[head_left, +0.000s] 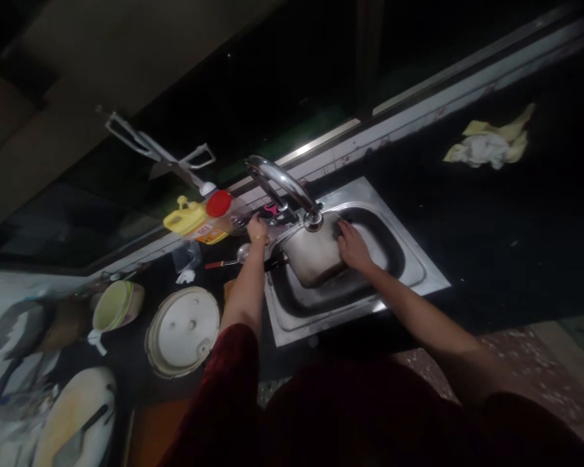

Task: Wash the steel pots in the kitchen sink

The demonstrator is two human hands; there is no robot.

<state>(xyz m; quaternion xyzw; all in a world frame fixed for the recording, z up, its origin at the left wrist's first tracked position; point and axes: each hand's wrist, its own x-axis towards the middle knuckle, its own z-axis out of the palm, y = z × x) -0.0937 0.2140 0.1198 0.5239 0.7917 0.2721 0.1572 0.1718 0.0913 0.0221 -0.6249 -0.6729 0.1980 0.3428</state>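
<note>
Steel is forming the 1 sink (421,275) set into the dark counter (506,240), and 1 metal pot (309,259) is standing inside it, below the spout of 1 chrome tap (285,178). 2 hands are working here. The right hand (353,245) is touching the pot's right side at the top; whether its grip is closing on the pot, I cannot tell. The left hand (257,228) is reaching beside the tap's base; the state of its grip is likewise not showing clearly.

Containers: the sink is holding the 1 pot, whose contents I cannot make out. 1 yellow jug (187,219) is standing next to 1 clear jar (241,217) with 1 red lid (219,203); the jar's contents are remaining unclear. 1 green-rimmed tub (113,308) is showing a pale green interior. 1 large pale dish (91,379) is bearing 1 dark strip-like item (96,417).

Also, 1 round metal lid (182,331) is lying left of the sink, and yellow-and-white cloth (489,144) is lying crumpled at far right.
</note>
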